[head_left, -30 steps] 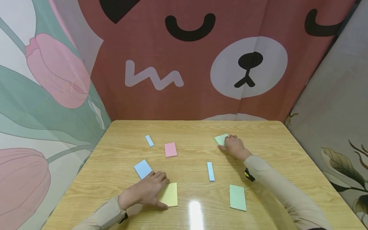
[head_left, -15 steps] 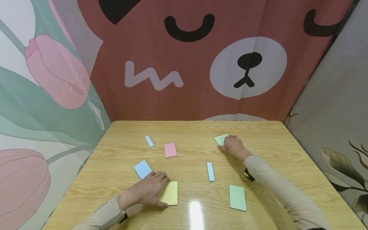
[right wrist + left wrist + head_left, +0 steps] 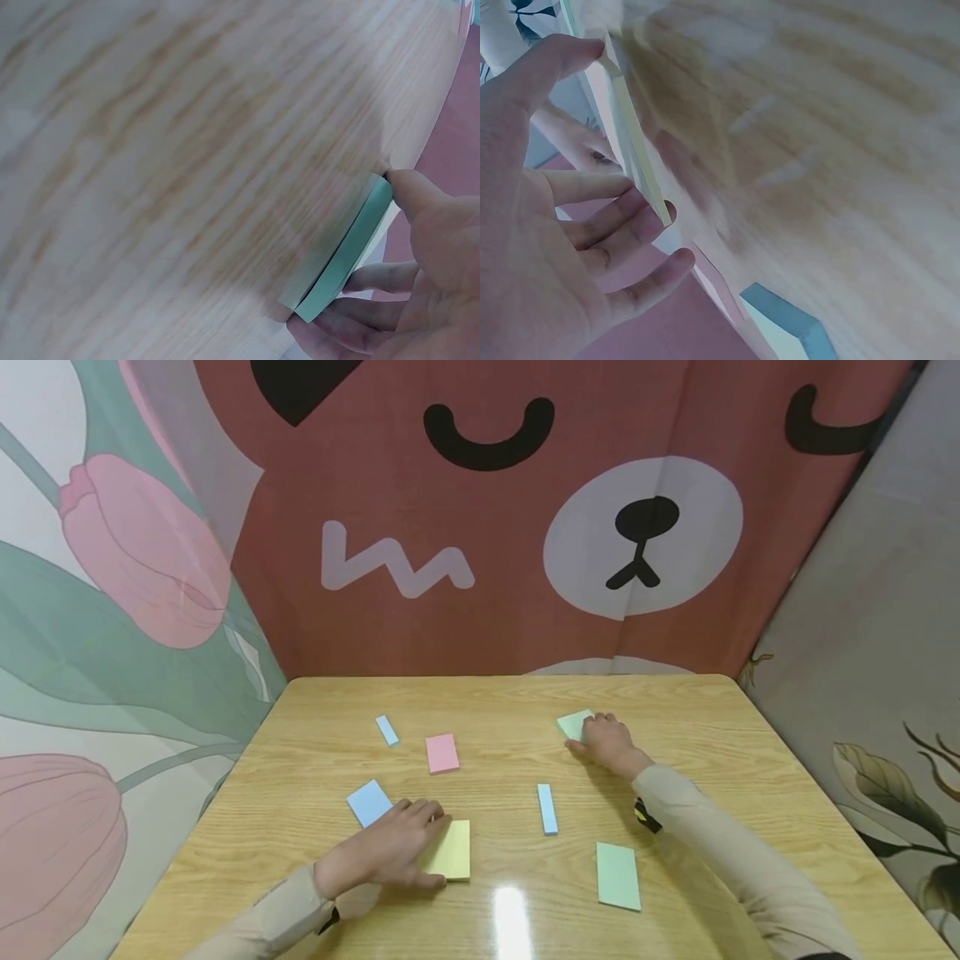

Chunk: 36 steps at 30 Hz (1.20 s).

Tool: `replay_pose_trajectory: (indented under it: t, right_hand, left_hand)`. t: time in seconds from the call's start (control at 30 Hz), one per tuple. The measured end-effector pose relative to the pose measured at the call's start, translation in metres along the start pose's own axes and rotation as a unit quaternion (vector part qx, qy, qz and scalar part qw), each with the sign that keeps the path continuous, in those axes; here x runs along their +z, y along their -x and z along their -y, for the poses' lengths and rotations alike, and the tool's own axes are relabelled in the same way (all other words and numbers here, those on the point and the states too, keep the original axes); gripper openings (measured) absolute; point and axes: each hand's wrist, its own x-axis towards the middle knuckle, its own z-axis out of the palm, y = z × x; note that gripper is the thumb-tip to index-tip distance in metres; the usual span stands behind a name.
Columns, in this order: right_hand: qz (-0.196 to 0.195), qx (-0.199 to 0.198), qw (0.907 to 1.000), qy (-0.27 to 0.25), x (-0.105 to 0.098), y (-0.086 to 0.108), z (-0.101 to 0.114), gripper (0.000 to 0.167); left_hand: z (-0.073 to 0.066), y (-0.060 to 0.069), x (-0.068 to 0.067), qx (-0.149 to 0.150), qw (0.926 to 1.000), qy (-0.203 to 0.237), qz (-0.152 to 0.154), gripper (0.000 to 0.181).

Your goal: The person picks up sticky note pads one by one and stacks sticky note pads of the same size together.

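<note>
In the head view my left hand [image 3: 397, 843] grips a yellow sticky note pad [image 3: 453, 850] by opposite edges, thumb at the near side and fingers at the far side. The left wrist view shows the same yellow pad [image 3: 634, 139] edge-on between thumb and fingertips; whether it touches the table is unclear. Farther back on the right, my right hand [image 3: 611, 745] pinches a light green sticky note pad [image 3: 573, 724], part of it covered by the fingers. Seen from the right wrist, this green pad [image 3: 346, 251] lies against the tabletop between thumb and fingers.
A blue pad [image 3: 369, 802] lies just beyond my left hand, partly covered by it. A pink pad [image 3: 442, 753] and a narrow blue pad [image 3: 387, 730] are farther back. Another narrow blue pad [image 3: 547, 810] and a larger green pad [image 3: 618, 876] lie on the wooden table [image 3: 495, 702].
My left hand has shifted the yellow pad slightly away from me and to the right. The right hand stays at the light green pad, with the view drifting a little.
</note>
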Motion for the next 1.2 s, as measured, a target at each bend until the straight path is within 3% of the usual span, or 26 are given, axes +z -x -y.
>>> replay_pose_trajectory:
  t: [0.2,0.73,1.2]
  right_hand:
    - [0.001,-0.001,1.0000,0.002,-0.001,0.001,0.001,0.063]
    - [0.008,0.002,0.9998,0.016,-0.001,0.002,0.003,0.063]
    - [0.009,0.004,0.9999,0.013,0.000,0.002,0.002,0.063]
  left_hand:
    - [0.002,-0.006,-0.001,0.007,0.9998,-0.008,-0.017,0.085]
    - [0.010,-0.020,-0.003,0.005,0.9997,0.005,-0.021,0.080]
    - [0.015,-0.026,0.003,0.003,0.9989,0.002,-0.048,0.078]
